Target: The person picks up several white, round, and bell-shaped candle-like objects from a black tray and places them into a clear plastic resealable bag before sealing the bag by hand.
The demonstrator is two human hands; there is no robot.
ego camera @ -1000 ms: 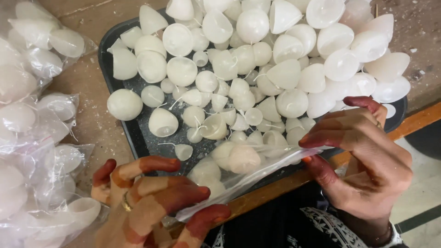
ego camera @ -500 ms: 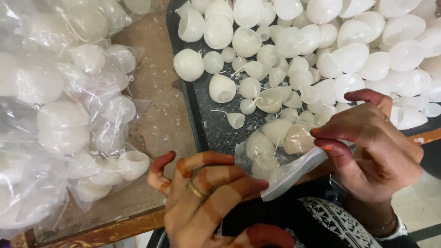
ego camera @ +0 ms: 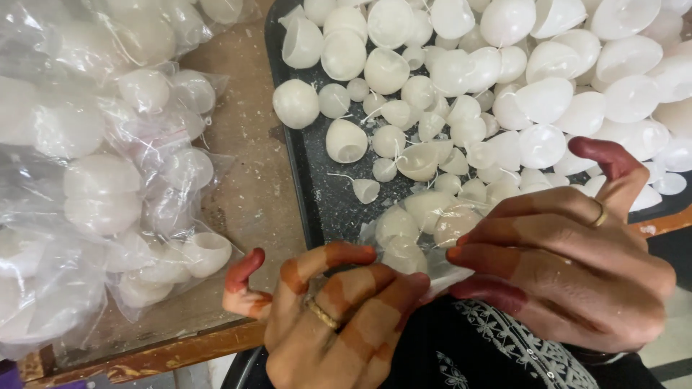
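Clear plastic is what you are pinching: a small bag [ego camera: 425,238] of white wax shells at the near edge of the black tray [ego camera: 317,194]. Your left hand [ego camera: 339,317] and right hand [ego camera: 562,266] both have fingers pressed together on its mouth. Keep the opening gathered tight so nothing spills, well apart from the filled bags [ego camera: 108,173] on the worktop [ego camera: 252,187].

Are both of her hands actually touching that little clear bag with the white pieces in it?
Touching. The head view shows the right hand pinching the small clear bag at its near edge, and the left hand's fingertips meeting the same plastic, no gap visible.
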